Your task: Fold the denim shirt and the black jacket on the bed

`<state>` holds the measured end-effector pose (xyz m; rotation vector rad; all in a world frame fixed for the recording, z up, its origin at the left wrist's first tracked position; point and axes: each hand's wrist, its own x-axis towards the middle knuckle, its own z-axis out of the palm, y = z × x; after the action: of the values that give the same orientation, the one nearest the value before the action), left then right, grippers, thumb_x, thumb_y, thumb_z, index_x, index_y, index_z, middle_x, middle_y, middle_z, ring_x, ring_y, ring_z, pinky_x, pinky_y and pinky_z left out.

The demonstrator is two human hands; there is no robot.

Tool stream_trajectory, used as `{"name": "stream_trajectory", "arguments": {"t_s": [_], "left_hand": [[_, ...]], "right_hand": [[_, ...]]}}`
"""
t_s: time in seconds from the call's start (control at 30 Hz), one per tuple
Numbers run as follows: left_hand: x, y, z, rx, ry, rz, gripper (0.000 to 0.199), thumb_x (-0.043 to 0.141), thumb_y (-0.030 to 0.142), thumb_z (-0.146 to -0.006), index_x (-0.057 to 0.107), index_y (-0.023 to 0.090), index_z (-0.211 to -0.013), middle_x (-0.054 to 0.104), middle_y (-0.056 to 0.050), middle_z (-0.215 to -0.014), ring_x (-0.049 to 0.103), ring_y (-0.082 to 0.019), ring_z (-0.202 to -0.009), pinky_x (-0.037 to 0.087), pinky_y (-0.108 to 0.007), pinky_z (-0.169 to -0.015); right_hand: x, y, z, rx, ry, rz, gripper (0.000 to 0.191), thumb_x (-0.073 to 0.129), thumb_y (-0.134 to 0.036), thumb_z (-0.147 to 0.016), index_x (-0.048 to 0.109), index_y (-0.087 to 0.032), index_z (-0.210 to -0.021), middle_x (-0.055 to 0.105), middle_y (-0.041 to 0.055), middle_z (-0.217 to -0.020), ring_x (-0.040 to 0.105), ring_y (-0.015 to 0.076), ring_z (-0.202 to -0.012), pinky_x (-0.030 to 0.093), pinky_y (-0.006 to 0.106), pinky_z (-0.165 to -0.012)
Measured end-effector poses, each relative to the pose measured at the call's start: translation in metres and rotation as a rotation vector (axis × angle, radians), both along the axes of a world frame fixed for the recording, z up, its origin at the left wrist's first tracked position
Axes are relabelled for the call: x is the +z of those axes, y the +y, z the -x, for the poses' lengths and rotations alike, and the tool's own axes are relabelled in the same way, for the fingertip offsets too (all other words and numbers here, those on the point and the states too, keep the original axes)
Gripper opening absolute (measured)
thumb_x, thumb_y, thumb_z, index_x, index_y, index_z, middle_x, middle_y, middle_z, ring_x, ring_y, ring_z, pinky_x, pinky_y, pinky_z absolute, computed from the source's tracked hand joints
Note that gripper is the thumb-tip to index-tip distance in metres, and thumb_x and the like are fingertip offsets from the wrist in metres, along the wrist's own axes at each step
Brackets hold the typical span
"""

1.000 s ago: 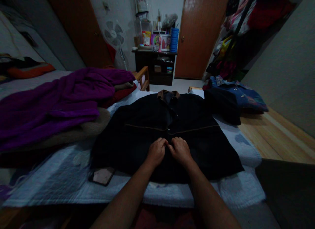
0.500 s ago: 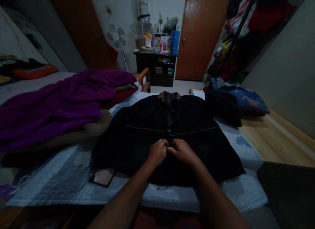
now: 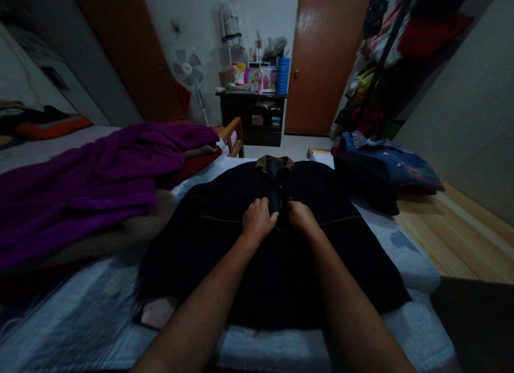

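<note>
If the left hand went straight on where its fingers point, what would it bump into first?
Likely the brown collar of the black cloth jacket; the left hand seems to be on the jacket, though depth is unclear.

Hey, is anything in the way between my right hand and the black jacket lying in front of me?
Nothing visible: your right hand is at the front opening of the black jacket, with no object between.

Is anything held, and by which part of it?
The dark jacket, seemingly by its front edge, in the right hand; whether the left hand holds it cannot be told.
</note>
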<state>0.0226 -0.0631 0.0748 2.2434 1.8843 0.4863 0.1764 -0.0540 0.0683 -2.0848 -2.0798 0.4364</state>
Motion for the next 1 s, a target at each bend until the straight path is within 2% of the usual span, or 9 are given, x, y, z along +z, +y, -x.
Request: {"name": "stream_trajectory", "arguments": {"t_s": [0.13,0.23,0.37,0.53,0.6,0.7,0.8,0.9,1.0], "left_hand": [[-0.009,0.015,-0.005,0.073,0.058,0.133,0.050,0.065,0.052,-0.076,0.050,0.020,-0.112,0.064,-0.012,-0.111,0.063,-0.027,-0.101,0.046,-0.033,-0.080],[-0.016,0.022,0.000,0.074,0.044,0.188,0.045,0.065,0.043,-0.076,0.048,0.021,-0.112,0.068,-0.011,-0.102,0.066,-0.026,-0.094,0.046,-0.032,-0.074],[-0.025,0.029,0.011,0.110,-0.068,0.190,0.034,0.059,0.028,-0.076,0.049,0.021,-0.109,0.070,-0.008,-0.094,0.066,-0.023,-0.086,0.043,-0.029,-0.069],[-0.032,0.028,0.017,0.076,-0.065,0.143,0.013,0.055,0.033,-0.078,0.058,0.022,-0.083,0.068,-0.005,-0.080,0.063,-0.020,-0.075,0.037,-0.028,-0.062],[-0.032,0.027,0.018,0.033,-0.022,0.160,0.021,0.052,0.038,-0.081,0.058,0.021,-0.070,0.067,-0.005,-0.075,0.062,-0.020,-0.071,0.034,-0.028,-0.059],[-0.031,0.027,0.018,-0.014,-0.028,0.184,0.032,0.047,0.041,-0.084,0.059,0.021,-0.064,0.067,-0.006,-0.072,0.059,-0.018,-0.068,0.030,-0.028,-0.058],[-0.033,0.027,0.018,0.008,-0.153,0.172,0.037,0.042,0.040,-0.087,0.056,0.020,-0.060,0.064,-0.004,-0.066,0.056,-0.016,-0.063,0.027,-0.027,-0.057],[-0.036,0.027,0.017,0.022,-0.303,0.144,0.039,0.040,0.041,-0.088,0.050,0.020,-0.056,0.057,-0.001,-0.059,0.051,-0.014,-0.058,0.026,-0.027,-0.055],[-0.037,0.028,0.017,-0.035,-0.398,0.157,0.039,0.040,0.040,-0.088,0.046,0.020,-0.054,0.051,0.001,-0.055,0.047,-0.013,-0.056,0.025,-0.026,-0.054]], "right_hand": [[-0.016,0.008,0.012,-0.033,-0.005,-0.020,0.032,0.049,-0.020,-0.086,0.061,-0.020,-0.115,0.063,0.0119,-0.116,0.058,0.0244,-0.105,0.039,0.031,-0.081],[-0.028,0.004,0.020,-0.062,-0.006,-0.074,0.040,0.048,-0.023,-0.086,0.055,-0.023,-0.125,0.057,0.0102,-0.125,0.053,0.0261,-0.110,0.038,0.035,-0.085],[-0.038,-0.002,0.024,-0.087,-0.006,-0.146,0.043,0.048,-0.028,-0.087,0.052,-0.023,-0.129,0.053,0.0097,-0.127,0.048,0.0265,-0.112,0.035,0.038,-0.089],[-0.034,-0.008,0.025,-0.119,-0.069,-0.176,0.032,0.052,-0.041,-0.084,0.060,-0.018,-0.105,0.055,0.0119,-0.112,0.047,0.0279,-0.107,0.034,0.038,-0.087],[-0.030,-0.010,0.024,-0.101,-0.103,-0.150,0.033,0.051,-0.048,-0.084,0.061,-0.019,-0.096,0.056,0.0117,-0.107,0.047,0.0284,-0.104,0.033,0.039,-0.086],[-0.025,-0.011,0.024,-0.069,-0.124,-0.101,0.041,0.052,-0.054,-0.082,0.059,-0.018,-0.101,0.055,0.0126,-0.108,0.047,0.0291,-0.104,0.033,0.039,-0.086],[-0.025,-0.011,0.023,-0.056,-0.131,-0.088,0.049,0.056,-0.056,-0.079,0.055,-0.017,-0.109,0.054,0.0140,-0.111,0.048,0.0300,-0.105,0.033,0.039,-0.085],[-0.026,-0.010,0.023,-0.026,-0.149,-0.089,0.050,0.057,-0.056,-0.079,0.056,-0.016,-0.108,0.055,0.0141,-0.112,0.048,0.0312,-0.106,0.034,0.040,-0.084],[-0.028,-0.008,0.020,0.007,-0.155,-0.091,0.045,0.059,-0.054,-0.080,0.057,-0.018,-0.107,0.056,0.0129,-0.112,0.048,0.0304,-0.105,0.034,0.039,-0.083]]}}
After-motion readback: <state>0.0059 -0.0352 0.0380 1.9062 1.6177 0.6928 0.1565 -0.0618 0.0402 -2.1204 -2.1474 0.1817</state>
